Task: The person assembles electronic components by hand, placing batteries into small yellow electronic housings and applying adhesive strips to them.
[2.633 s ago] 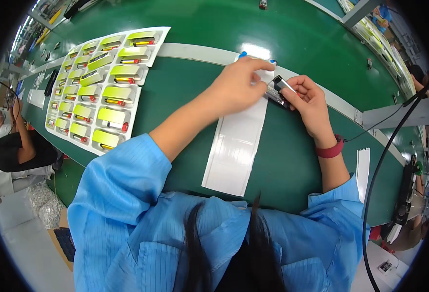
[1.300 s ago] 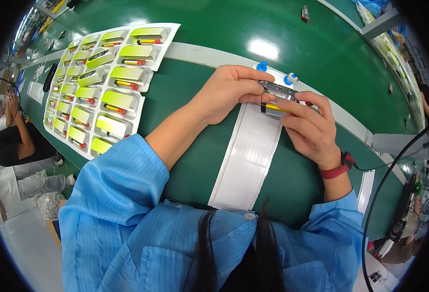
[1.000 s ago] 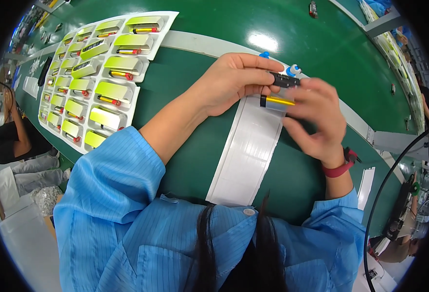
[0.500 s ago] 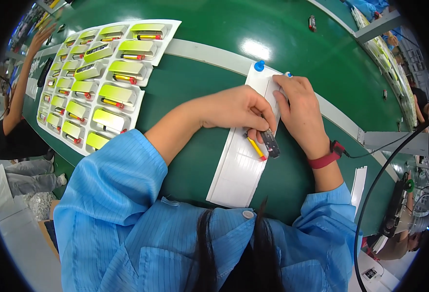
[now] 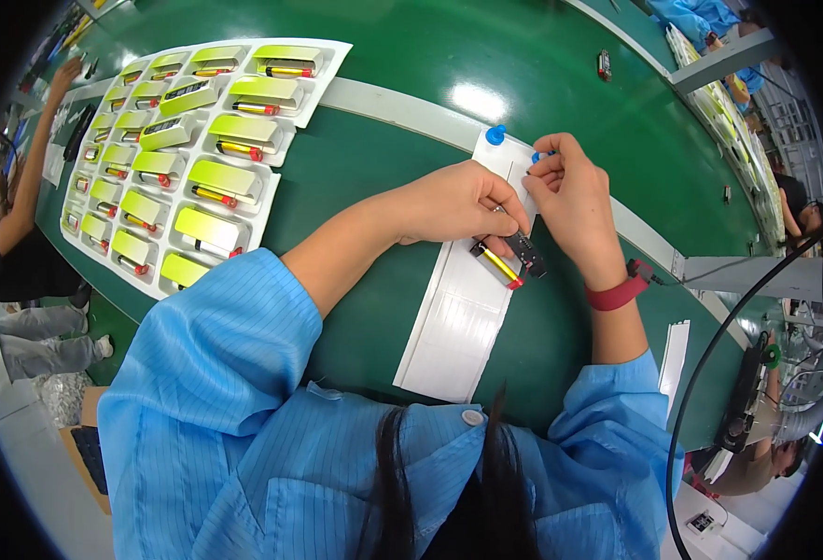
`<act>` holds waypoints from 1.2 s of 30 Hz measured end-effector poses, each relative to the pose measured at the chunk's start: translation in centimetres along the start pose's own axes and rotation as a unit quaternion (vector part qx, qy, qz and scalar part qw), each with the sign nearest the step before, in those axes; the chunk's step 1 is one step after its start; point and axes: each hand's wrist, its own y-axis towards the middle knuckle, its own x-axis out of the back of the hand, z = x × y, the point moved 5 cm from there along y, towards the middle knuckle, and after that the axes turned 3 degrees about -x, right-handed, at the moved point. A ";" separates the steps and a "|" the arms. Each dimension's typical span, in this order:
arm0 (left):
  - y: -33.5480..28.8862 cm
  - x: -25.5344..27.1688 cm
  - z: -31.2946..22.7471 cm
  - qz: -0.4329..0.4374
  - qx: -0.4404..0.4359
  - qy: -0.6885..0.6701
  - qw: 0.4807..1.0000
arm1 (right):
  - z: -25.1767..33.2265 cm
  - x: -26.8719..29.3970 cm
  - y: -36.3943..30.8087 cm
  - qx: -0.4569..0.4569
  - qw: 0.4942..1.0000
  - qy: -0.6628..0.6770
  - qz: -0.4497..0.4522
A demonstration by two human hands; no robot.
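Note:
My left hand [image 5: 472,205] is closed on a small black electronic module [image 5: 524,254], held tilted above a long white board [image 5: 451,322]. Beside the module, under my fingers, hangs a yellow cylindrical battery [image 5: 498,264] with a red end. My right hand [image 5: 575,210], a red band round its wrist, is raised over the board's far right edge. Its thumb and fingertips are drawn together in a pinch; whatever is between them is too small to make out. Right by those fingertips shows a blue knob [image 5: 540,157], partly covered. Another blue knob [image 5: 495,135] stands at the board's far left corner.
At left lies a white moulded tray [image 5: 276,154] with several lime-green and white casings and yellow batteries. A pale rail [image 5: 411,110] crosses behind the board, before a green belt-like surface [image 5: 411,56]. A black cable [image 5: 710,369] hangs at right. Another person's arm [image 5: 34,177] is at far left.
My right hand has lifted off the board's far edge and its fingers have curled into a pinch, uncovering the blue knob. In my left hand, module and battery have turned slightly.

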 end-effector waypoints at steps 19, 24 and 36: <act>-0.5 -0.5 -0.5 0.002 -0.032 0.052 0.998 | 3.2 1.1 -5.3 0.308 0.926 -0.198 -0.094; -0.7 -0.5 -0.5 0.009 -0.010 0.044 0.999 | 0.9 4.2 -4.5 0.097 0.985 0.098 -0.102; 0.3 0.7 -0.2 -0.201 -0.059 -0.142 0.967 | -3.5 3.7 -1.6 -0.094 0.795 0.600 0.010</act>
